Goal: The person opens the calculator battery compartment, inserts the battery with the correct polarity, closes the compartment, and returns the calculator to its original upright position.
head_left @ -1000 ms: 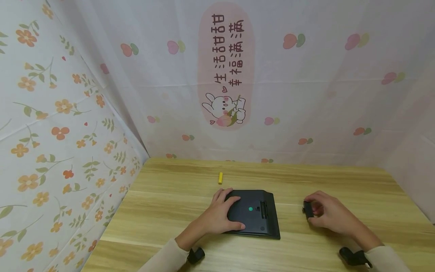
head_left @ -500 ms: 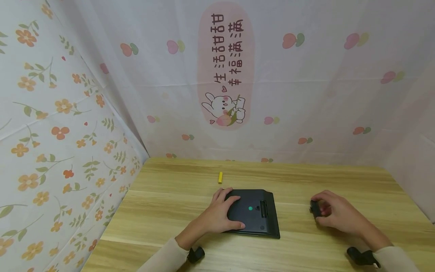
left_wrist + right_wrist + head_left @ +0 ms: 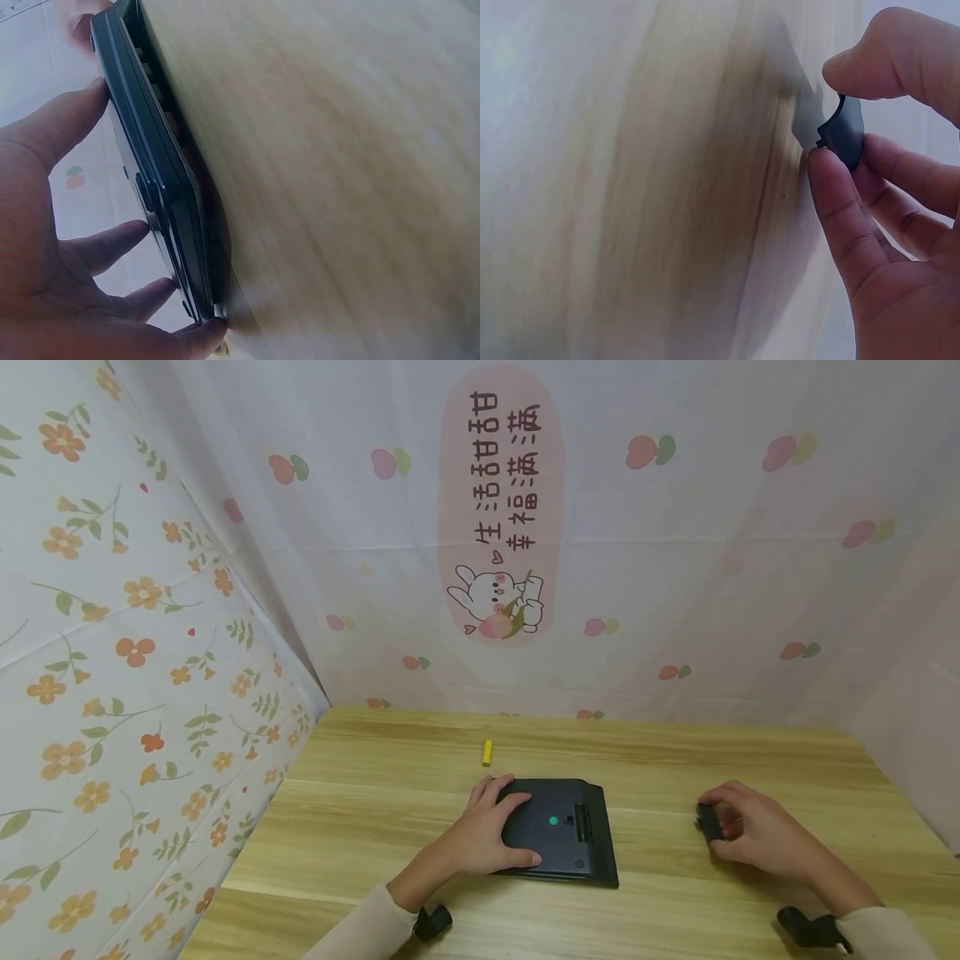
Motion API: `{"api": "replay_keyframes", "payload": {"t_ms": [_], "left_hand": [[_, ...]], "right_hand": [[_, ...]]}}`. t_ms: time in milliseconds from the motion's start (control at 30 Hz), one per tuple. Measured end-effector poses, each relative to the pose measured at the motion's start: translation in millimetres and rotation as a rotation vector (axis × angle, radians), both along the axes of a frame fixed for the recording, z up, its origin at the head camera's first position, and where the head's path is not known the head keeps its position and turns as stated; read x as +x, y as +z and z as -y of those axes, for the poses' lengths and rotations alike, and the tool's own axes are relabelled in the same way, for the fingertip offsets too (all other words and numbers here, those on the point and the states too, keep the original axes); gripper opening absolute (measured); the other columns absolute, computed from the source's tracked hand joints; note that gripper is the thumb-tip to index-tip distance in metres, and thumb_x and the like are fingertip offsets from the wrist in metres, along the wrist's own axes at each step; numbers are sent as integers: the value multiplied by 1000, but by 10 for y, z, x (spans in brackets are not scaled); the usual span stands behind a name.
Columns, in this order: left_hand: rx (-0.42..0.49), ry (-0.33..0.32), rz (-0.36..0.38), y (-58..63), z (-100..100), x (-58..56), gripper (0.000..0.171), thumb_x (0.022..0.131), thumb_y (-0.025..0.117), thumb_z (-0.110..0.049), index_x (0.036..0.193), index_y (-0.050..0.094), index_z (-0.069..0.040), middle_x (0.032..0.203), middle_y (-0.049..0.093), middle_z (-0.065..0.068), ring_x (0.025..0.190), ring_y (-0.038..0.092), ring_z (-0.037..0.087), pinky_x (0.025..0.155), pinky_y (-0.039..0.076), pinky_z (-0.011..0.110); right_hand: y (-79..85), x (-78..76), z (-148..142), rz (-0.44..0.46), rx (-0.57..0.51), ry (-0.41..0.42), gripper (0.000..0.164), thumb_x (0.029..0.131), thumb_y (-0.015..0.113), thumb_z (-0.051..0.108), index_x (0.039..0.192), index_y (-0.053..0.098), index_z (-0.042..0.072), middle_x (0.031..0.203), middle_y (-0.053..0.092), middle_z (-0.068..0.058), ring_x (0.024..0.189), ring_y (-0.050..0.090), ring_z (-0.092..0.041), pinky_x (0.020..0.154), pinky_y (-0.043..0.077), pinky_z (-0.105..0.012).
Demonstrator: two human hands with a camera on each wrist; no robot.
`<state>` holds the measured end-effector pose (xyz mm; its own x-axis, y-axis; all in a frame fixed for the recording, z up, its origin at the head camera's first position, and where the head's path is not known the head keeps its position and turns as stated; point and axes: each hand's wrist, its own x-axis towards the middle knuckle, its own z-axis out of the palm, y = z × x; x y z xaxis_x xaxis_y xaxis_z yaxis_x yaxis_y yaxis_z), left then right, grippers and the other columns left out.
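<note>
A black calculator (image 3: 561, 852) lies face down on the table, its battery slot (image 3: 582, 822) uncovered. My left hand (image 3: 480, 835) rests on the left part of its back, thumb and fingers spread. In the left wrist view the calculator's edge (image 3: 161, 161) shows, with a row of keys underneath. Off to the right, my right hand (image 3: 761, 835) pinches a small black battery cover (image 3: 708, 822) between thumb and fingers. The right wrist view shows this curved cover (image 3: 844, 133) at the fingertips, close to the tabletop. Behind the calculator lies a yellow battery (image 3: 487, 752).
The wood-grain table (image 3: 360, 827) ends at a printed cloth backdrop (image 3: 675, 568). A floral cloth (image 3: 135, 693) hangs along the left side. Black wrist cameras (image 3: 433, 922) sit at both sleeves.
My right hand has moved to the right, away from the calculator, with the battery cover in its fingers. The left hand and the calculator have stayed in place.
</note>
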<state>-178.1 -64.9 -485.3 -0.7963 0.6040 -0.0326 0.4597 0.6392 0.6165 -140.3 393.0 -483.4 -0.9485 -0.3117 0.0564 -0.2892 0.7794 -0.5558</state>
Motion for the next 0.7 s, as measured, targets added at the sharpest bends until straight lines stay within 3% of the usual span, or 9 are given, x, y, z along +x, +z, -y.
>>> {"api": "replay_keyframes", "payload": {"t_ms": [300, 700], "left_hand": [[-2, 1, 7, -3, -3, -2, 85, 94, 83, -53, 162, 54, -13, 177, 25, 14, 165, 12, 49, 120, 33, 73], [3, 7, 6, -15, -6, -1, 85, 93, 85, -54, 162, 54, -13, 177, 25, 14, 165, 12, 48, 119, 34, 73]], "right_hand": [[-11, 22, -104, -26, 38, -6, 60, 77, 95, 6, 130, 69, -3, 121, 65, -11, 86, 64, -4, 69, 58, -29], [10, 49, -221, 33, 25, -32, 60, 81, 95, 9, 132, 67, -5, 122, 65, -12, 87, 64, -3, 71, 59, -28]]}}
